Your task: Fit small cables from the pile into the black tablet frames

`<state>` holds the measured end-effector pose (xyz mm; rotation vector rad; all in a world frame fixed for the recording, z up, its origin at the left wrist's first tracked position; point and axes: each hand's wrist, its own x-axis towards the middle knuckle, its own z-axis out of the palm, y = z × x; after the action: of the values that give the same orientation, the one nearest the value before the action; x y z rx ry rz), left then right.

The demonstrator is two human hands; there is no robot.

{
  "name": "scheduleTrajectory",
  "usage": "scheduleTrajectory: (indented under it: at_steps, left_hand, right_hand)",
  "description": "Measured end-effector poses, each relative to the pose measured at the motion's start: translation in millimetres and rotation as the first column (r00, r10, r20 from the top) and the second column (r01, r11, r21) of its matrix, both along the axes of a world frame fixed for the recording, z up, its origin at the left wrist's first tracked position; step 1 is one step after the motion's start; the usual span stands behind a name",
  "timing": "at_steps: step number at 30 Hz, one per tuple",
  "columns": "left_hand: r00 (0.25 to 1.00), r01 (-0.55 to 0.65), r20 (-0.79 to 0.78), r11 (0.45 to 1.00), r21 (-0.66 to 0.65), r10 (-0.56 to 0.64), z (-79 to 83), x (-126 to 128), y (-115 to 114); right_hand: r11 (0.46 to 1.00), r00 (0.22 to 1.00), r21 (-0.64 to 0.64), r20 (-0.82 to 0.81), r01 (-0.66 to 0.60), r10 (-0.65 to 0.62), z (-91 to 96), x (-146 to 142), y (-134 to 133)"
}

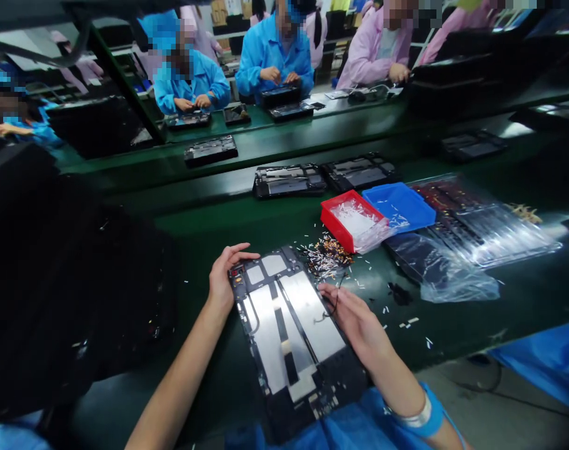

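Note:
An opened tablet [307, 300] with bare silver battery plates and small circuit boards lies tilted in front of me, its lower end near my lap. At its upper left edge, my left hand [223, 275] grips the black frame, fingers over the far corner. My right hand [357, 319] is beside the right edge, fingers pinched around a thin black cable [337, 303] that dangles over the battery plate. A blue band circles the right wrist. Beyond the tablet, a heap of small white and copper-coloured parts [329, 256] is spread on the green bench [200, 219].
A red bin [338, 228] of white pieces stands beside a blue bin [401, 206]. Clear plastic trays [491, 225] and a plastic bag [458, 275] lie to the right. Dark stacked panels [101, 281] fill the left. More opened tablets [289, 180] sit beyond; co-workers sit opposite.

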<state>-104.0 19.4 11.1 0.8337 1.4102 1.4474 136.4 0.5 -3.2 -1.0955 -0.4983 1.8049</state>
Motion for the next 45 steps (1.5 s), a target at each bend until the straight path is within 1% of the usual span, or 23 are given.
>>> scheduleTrajectory:
  at_steps: [2,3,5,7,10,13,15,16,18,21,23,26,28,31,33,34,36,38,39,41,42,43,45]
  left_hand:
    - [0.999,0.025,-0.035,1.000,-0.005,-0.026,3.4,7.4,6.0]
    - [0.998,0.021,-0.066,1.000,-0.010,-0.021,4.5,6.9,11.9]
    - [0.988,-0.040,-0.148,0.999,-0.028,0.036,5.5,-0.9,32.2]
    - [0.964,-0.137,-0.237,0.989,-0.061,0.119,5.7,-12.6,64.3]
    - [0.928,-0.228,-0.332,0.963,-0.142,0.171,7.0,-23.1,125.4]
    - [0.908,-0.265,-0.386,0.939,-0.219,0.166,10.4,-19.0,182.9]
    - [0.900,-0.280,-0.406,0.924,-0.262,0.157,12.4,-12.1,211.3]
    - [0.898,-0.286,-0.412,0.915,-0.284,0.153,12.9,-8.7,221.9]
    - [0.901,-0.293,-0.410,0.897,-0.332,0.143,13.0,-3.1,236.0]
    - [0.925,-0.271,-0.361,0.878,-0.395,0.123,13.7,0.6,240.0]
    - [0.950,-0.227,-0.292,0.884,-0.408,0.110,17.3,0.6,232.6]
    - [0.986,-0.133,-0.147,0.918,-0.373,0.083,27.4,0.0,213.4]
    - [0.997,-0.066,-0.051,0.937,-0.342,0.052,34.5,1.0,201.9]
    - [0.992,0.019,0.122,0.947,-0.322,0.022,41.7,6.6,192.5]
    - [0.979,0.028,0.199,0.952,-0.304,0.035,45.7,12.8,186.3]
    - [0.976,0.012,0.212,0.957,-0.288,0.052,48.5,16.2,180.5]
    - [0.973,-0.038,0.211,0.967,-0.251,0.093,56.3,22.3,158.2]
    - [0.969,-0.094,0.207,0.973,-0.209,0.138,66.1,26.2,118.8]
    - [0.967,-0.116,0.201,0.975,-0.190,0.155,70.6,27.4,92.9]
    - [0.974,-0.154,0.149,0.979,-0.133,0.173,75.9,29.4,32.2]
    - [0.980,-0.141,0.123,0.984,-0.112,0.154,75.6,30.9,-0.4]
    - [0.988,-0.099,0.108,0.990,-0.099,0.110,73.0,33.4,-33.2]
    - [0.990,0.034,0.139,0.993,-0.111,-0.019,60.4,42.1,-94.4]
  right_hand:
    - [1.000,1.000,0.002,0.003,0.010,-0.010,2.2,4.4,7.0]
    - [0.999,0.999,0.022,0.024,0.041,-0.041,3.4,8.4,11.2]
    - [0.986,0.987,0.117,0.095,0.121,-0.132,5.2,17.9,19.5]
    - [0.952,0.963,0.250,0.158,0.176,-0.220,5.8,26.5,26.1]
    - [0.908,0.941,0.386,0.214,0.165,-0.262,4.1,33.8,29.9]
    - [0.890,0.935,0.443,0.263,0.103,-0.239,0.2,36.0,27.2]
    - [0.899,0.941,0.431,0.269,0.074,-0.206,-1.8,36.9,24.6]
    - [0.908,0.947,0.414,0.264,0.061,-0.184,-2.1,37.6,23.6]
    - [0.920,0.957,0.390,0.251,0.036,-0.144,-1.4,39.6,22.3]
    - [0.918,0.962,0.397,0.247,0.010,-0.117,1.7,43.5,21.5]
    - [0.908,0.962,0.419,0.247,0.001,-0.114,3.6,46.1,21.0]
    - [0.892,0.964,0.452,0.247,-0.022,-0.101,5.2,48.6,20.3]
    - [0.884,0.965,0.466,0.249,-0.044,-0.083,5.9,49.4,20.2]
    - [0.885,0.963,0.462,0.260,-0.063,-0.067,6.5,49.6,20.3]
    - [0.893,0.961,0.447,0.265,-0.049,-0.080,6.3,49.1,20.5]
    - [0.899,0.960,0.437,0.265,-0.034,-0.093,6.0,48.8,20.6]
    - [0.911,0.958,0.412,0.258,0.010,-0.127,5.1,47.8,20.7]
    - [0.920,0.955,0.387,0.245,0.064,-0.169,4.9,46.7,21.0]
    - [0.919,0.952,0.383,0.235,0.095,-0.196,5.3,46.2,21.2]
    - [0.907,0.941,0.391,0.220,0.157,-0.258,7.2,45.3,21.8]
    - [0.897,0.933,0.401,0.212,0.188,-0.290,8.4,44.9,22.3]
    - [0.886,0.926,0.410,0.202,0.215,-0.319,9.6,44.6,23.0]
    - [0.869,0.917,0.422,0.174,0.260,-0.359,11.3,44.6,24.7]
